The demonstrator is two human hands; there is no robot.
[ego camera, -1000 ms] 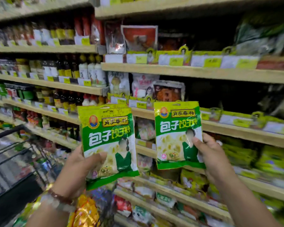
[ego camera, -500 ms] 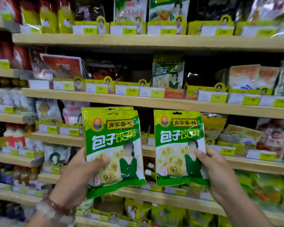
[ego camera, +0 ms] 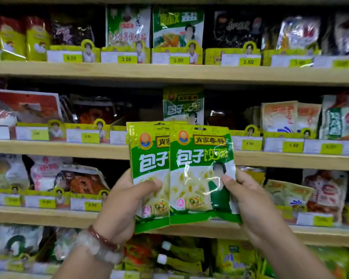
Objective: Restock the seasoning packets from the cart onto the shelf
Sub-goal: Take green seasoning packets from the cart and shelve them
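Green and yellow seasoning packets are held up in front of the shelves. My left hand grips a small stack of them by the lower left, thumb across the front. My right hand pinches another packet at its lower right; this one overlaps the left stack's right edge. A matching packet stands on the middle shelf directly behind and above, in a yellow display tray. The cart is out of view.
Wooden shelves run across the whole view, packed with other seasoning bags behind yellow price-tag trays. Dark bags stand on the top shelf, white and orange bags at the right. Small bottles lie on the lowest shelf.
My view has risen toward the upper shelves and the cart has left the frame. My two hands have come together, so the right packet now overlaps the left stack.
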